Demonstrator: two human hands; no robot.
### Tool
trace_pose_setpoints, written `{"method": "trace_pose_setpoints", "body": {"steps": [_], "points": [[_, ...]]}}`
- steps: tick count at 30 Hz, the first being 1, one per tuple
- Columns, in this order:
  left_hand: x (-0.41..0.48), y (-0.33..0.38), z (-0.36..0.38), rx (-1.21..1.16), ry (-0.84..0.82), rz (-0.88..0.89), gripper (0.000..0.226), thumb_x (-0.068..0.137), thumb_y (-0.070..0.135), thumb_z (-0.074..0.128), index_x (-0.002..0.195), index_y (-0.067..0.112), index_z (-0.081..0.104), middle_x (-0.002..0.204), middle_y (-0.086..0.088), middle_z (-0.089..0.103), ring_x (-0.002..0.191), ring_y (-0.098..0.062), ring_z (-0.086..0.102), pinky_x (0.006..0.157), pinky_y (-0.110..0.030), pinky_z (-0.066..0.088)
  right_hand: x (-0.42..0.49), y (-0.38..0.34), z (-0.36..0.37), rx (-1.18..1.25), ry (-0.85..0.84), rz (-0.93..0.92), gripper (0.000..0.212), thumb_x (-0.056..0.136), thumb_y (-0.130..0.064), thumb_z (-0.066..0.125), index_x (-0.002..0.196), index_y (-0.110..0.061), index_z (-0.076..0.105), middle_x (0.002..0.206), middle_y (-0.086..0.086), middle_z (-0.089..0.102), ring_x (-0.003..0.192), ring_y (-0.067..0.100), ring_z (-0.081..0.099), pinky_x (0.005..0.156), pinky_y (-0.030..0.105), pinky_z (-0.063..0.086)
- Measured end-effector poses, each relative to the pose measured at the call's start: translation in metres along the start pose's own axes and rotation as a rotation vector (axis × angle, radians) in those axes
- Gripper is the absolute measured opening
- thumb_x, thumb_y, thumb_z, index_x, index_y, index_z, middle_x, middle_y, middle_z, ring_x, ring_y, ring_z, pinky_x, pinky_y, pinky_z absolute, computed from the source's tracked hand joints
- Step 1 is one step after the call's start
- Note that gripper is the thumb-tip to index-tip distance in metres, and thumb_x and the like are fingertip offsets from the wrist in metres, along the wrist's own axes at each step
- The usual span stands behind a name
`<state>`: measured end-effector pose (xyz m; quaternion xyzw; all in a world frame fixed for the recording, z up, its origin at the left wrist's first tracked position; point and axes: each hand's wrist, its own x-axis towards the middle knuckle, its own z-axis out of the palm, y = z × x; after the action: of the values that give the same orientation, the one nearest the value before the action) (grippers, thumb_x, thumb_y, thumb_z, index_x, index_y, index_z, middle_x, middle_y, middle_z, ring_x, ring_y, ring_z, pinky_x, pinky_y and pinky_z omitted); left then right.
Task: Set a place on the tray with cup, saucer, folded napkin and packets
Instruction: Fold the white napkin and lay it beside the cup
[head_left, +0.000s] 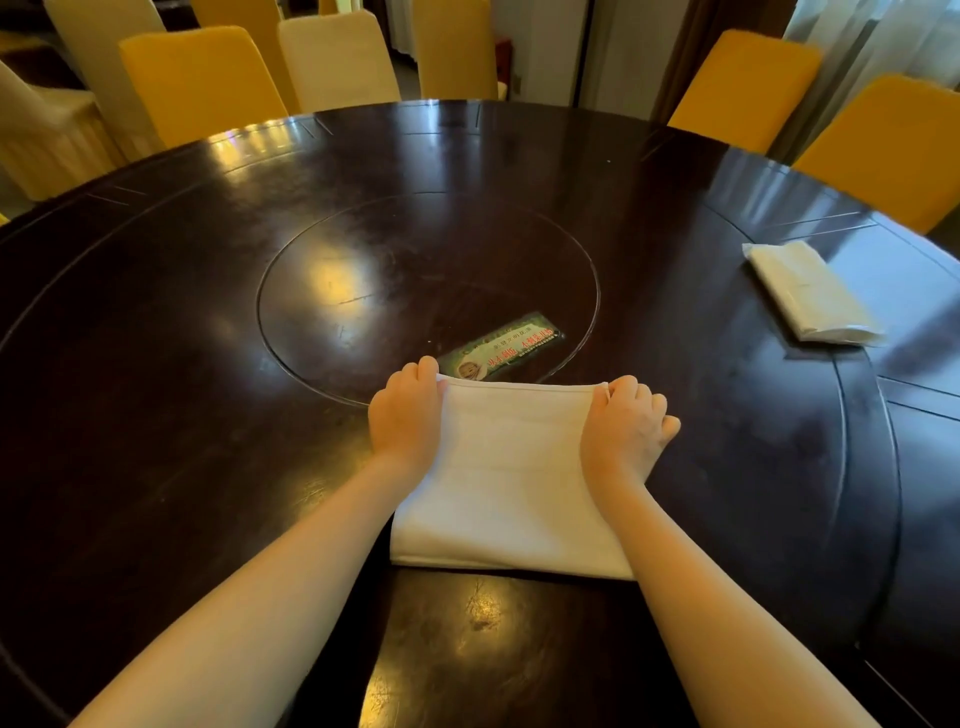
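A white cloth napkin (509, 478) lies folded in a rectangle on the dark round table, right in front of me. My left hand (405, 415) pinches its far left corner and my right hand (623, 426) pinches its far right corner. Both hands hold the far edge close to the table top. A second folded white napkin (810, 293) lies on the table at the right, out of reach of either hand. No tray, cup, saucer or packets are in view.
The dark wooden table (182, 364) has an inset round turntable (363, 270) at its middle. A green printed card (501, 345) lies on the turntable just beyond the napkin. Yellow and cream covered chairs (202, 83) ring the far side.
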<state>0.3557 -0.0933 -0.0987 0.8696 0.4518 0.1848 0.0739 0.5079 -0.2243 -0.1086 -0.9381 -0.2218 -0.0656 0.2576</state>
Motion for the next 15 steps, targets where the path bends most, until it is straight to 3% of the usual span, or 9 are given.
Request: {"method": "trace_pose_setpoints", "body": {"steps": [3, 5, 9, 10, 12, 15], "points": [[-0.003, 0.002, -0.004, -0.031, -0.041, -0.05, 0.022, 0.097, 0.026, 0.039, 0.107, 0.009, 0.049, 0.104, -0.011, 0.06, 0.09, -0.029, 0.055, 0.067, -0.038, 0.043, 0.0, 0.001, 0.001, -0.042, -0.008, -0.002, 0.025, 0.099, -0.023, 0.032, 0.098, -0.01, 0.053, 0.098, 0.008, 0.058, 0.094, 0.026, 0.048, 0.089, 0.042, 0.034], [-0.004, 0.004, -0.013, -0.017, -0.071, -0.077, 0.033, 0.097, 0.03, 0.042, 0.121, 0.008, 0.046, 0.116, -0.012, 0.055, 0.103, -0.029, 0.051, 0.079, -0.038, 0.044, -0.001, 0.0, 0.001, -0.07, -0.002, -0.013, 0.022, 0.099, -0.021, 0.033, 0.1, -0.01, 0.052, 0.099, 0.009, 0.056, 0.095, 0.027, 0.048, 0.088, 0.042, 0.034], [-0.028, 0.028, -0.029, -0.015, 0.013, 0.188, 0.034, 0.094, 0.022, 0.043, 0.125, 0.01, 0.051, 0.122, -0.011, 0.056, 0.109, -0.03, 0.05, 0.09, -0.04, 0.04, -0.008, -0.008, 0.001, -0.141, 0.054, -0.149, 0.019, 0.094, -0.009, 0.038, 0.109, -0.009, 0.05, 0.104, 0.01, 0.052, 0.097, 0.029, 0.045, 0.089, 0.042, 0.032], [-0.04, 0.037, -0.028, -0.065, -0.038, 0.245, 0.037, 0.094, 0.021, 0.04, 0.129, 0.012, 0.049, 0.128, -0.011, 0.055, 0.116, -0.031, 0.048, 0.098, -0.042, 0.036, -0.009, -0.009, 0.001, -0.169, 0.063, -0.197, 0.022, 0.093, -0.005, 0.037, 0.11, -0.009, 0.05, 0.106, 0.011, 0.052, 0.098, 0.03, 0.045, 0.091, 0.042, 0.031], [-0.064, 0.051, -0.017, -0.077, -0.218, 0.283, 0.045, 0.099, 0.029, 0.029, 0.142, 0.017, 0.034, 0.149, -0.009, 0.037, 0.139, -0.027, 0.029, 0.116, -0.041, 0.013, -0.01, -0.008, 0.001, -0.207, 0.061, -0.256, 0.028, 0.091, 0.0, 0.034, 0.111, -0.008, 0.052, 0.11, 0.012, 0.053, 0.103, 0.031, 0.045, 0.095, 0.044, 0.03], [-0.084, 0.041, 0.002, 0.004, -0.383, 0.233, 0.051, 0.099, 0.041, 0.016, 0.148, 0.028, 0.012, 0.16, 0.004, 0.006, 0.147, -0.015, -0.003, 0.117, -0.039, -0.01, -0.007, -0.003, 0.001, -0.206, 0.037, -0.295, 0.028, 0.091, 0.0, 0.035, 0.106, -0.007, 0.058, 0.106, 0.012, 0.059, 0.106, 0.031, 0.047, 0.099, 0.046, 0.028]]}}
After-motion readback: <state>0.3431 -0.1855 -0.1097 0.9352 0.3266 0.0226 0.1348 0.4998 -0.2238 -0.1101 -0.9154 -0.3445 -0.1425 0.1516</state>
